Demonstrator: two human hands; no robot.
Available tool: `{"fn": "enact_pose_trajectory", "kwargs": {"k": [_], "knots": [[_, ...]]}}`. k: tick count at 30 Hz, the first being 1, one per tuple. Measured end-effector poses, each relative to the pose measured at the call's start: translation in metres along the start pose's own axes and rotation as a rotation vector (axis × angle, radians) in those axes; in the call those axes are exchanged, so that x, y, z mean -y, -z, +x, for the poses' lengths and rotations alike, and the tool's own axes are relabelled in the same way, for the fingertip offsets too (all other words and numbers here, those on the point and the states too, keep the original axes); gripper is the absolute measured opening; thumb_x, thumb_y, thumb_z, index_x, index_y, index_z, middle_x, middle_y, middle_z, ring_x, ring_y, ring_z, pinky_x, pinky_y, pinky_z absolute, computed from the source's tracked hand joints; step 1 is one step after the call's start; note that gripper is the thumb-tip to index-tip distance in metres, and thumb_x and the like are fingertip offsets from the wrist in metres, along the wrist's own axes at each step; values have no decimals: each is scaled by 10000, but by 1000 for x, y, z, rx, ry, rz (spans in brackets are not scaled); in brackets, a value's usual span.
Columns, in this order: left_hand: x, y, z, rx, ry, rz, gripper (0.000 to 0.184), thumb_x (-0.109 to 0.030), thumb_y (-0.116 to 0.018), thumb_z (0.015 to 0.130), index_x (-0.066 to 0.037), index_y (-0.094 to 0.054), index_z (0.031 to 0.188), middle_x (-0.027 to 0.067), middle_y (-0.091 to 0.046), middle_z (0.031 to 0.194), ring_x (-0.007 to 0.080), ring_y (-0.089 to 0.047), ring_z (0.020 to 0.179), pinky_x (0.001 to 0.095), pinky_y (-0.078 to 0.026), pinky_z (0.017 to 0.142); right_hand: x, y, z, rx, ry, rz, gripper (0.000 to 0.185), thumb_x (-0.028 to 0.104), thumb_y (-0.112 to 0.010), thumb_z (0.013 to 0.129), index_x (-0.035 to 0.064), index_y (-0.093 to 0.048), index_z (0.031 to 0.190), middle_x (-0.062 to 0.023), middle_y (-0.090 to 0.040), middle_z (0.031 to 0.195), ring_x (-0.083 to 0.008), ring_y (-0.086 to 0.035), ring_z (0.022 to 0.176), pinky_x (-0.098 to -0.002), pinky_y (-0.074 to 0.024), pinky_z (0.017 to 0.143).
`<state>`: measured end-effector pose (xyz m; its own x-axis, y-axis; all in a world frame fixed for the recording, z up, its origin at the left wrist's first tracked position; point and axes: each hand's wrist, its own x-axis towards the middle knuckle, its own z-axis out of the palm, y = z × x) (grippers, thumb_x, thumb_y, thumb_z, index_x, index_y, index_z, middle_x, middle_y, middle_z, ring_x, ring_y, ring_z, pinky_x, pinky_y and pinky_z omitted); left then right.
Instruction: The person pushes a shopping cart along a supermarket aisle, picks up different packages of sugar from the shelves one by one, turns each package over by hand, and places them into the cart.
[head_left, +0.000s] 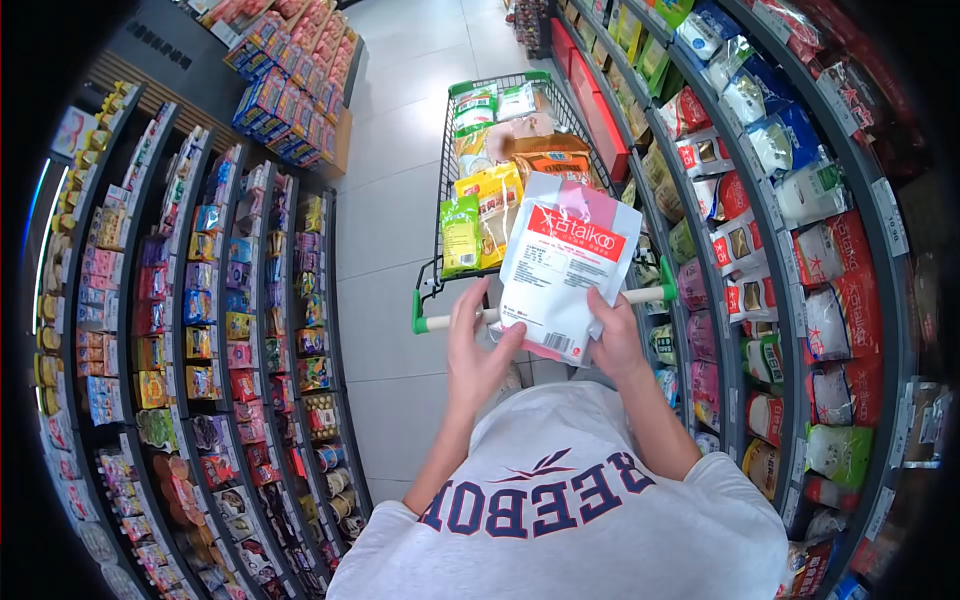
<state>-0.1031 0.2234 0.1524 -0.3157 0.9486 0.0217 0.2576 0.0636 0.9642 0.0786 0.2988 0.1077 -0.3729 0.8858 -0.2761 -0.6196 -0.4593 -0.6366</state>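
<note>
A white and red Taikoo bag (562, 275) is tilted up in front of me, its printed back with a barcode facing me. My right hand (615, 338) grips its lower right edge, thumb on the front. My left hand (478, 345) is at the lower left corner, fingers stretched apart and thumb at the bag's edge. Beyond the bag stands a shopping cart (437, 215) with a green-ended handle (460, 321). In it lie a green packet (461, 235), a yellow packet (492, 200), a brown packet (552, 157) and other bags. The raised bag hides part of the cart.
Shelves of bagged goods (770, 250) run close along the right. Shelves of small colourful packets (200, 330) stand on the left. Farther up, stacked boxes (285, 110) stand on a display. Pale floor tiles (385, 230) line the aisle between.
</note>
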Motion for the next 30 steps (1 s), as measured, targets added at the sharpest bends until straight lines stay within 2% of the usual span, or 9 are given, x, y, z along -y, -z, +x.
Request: {"fn": "enact_pose_trajectory", "kwargs": {"k": [1,2,5,8,14,17,20,23,30], "knots": [[-2,4,1,57,164,-179,644,-23,-736,843,0,-470,1429,168,-582,1367,253,-573,1246,372,-475,1008,0,1,0,13,2,7,328,176,-551,1025,-12,-557,1293,-113,-653,1242,-209,-653,1108,-356,-531,946],[18,5,8,107,38,-184,609,-39,-738,869,74,-454,1396,203,-597,1321,210,-623,1141,350,-521,965,-1,2,1,26,4,15,327,178,-551,1026,-12,-558,1292,-112,-654,1241,-209,-653,1110,-359,-533,944],[20,6,2,213,358,-604,551,-14,-707,891,79,-459,1374,172,-644,1248,197,-665,1063,323,-572,871,-3,8,3,61,4,6,340,171,-543,1027,0,-535,1320,-116,-640,1267,-223,-637,1148,-383,-522,977],[30,1,0,176,319,-675,487,-2,-682,911,61,-480,1350,148,-675,1183,174,-685,1007,299,-593,809,-3,12,7,83,1,2,350,164,-541,1025,4,-522,1337,-115,-635,1280,-226,-634,1160,-387,-518,988],[36,3,4,139,396,-806,324,-47,-671,937,17,-547,1230,110,-714,1039,160,-713,885,308,-611,771,0,9,13,94,30,-18,330,166,-546,1028,-1,-546,1313,-112,-646,1260,-206,-649,1121,-356,-531,953],[37,6,10,116,359,-768,259,-62,-656,954,8,-557,1183,96,-718,963,146,-709,829,296,-607,750,0,6,17,98,38,-23,329,159,-544,1026,-3,-553,1311,-118,-653,1253,-205,-656,1115,-353,-534,950],[40,10,14,144,289,-794,183,-17,-618,966,18,-541,1129,138,-717,1022,155,-712,886,283,-598,756,0,2,20,121,47,-39,330,160,-546,1026,-4,-548,1313,-115,-649,1256,-203,-647,1125,-351,-525,958],[32,8,15,84,311,-788,159,-34,-658,947,-11,-552,1063,84,-711,895,134,-704,796,284,-603,724,1,-1,20,117,61,-57,330,165,-548,1028,-3,-545,1312,-110,-645,1258,-204,-640,1132,-348,-518,962],[40,13,19,115,278,-813,148,-12,-658,940,-20,-538,1026,78,-705,860,137,-701,768,293,-605,729,2,-5,17,101,87,-81,331,170,-549,1029,-14,-550,1303,-115,-644,1254,-206,-641,1127,-341,-518,951]]}}
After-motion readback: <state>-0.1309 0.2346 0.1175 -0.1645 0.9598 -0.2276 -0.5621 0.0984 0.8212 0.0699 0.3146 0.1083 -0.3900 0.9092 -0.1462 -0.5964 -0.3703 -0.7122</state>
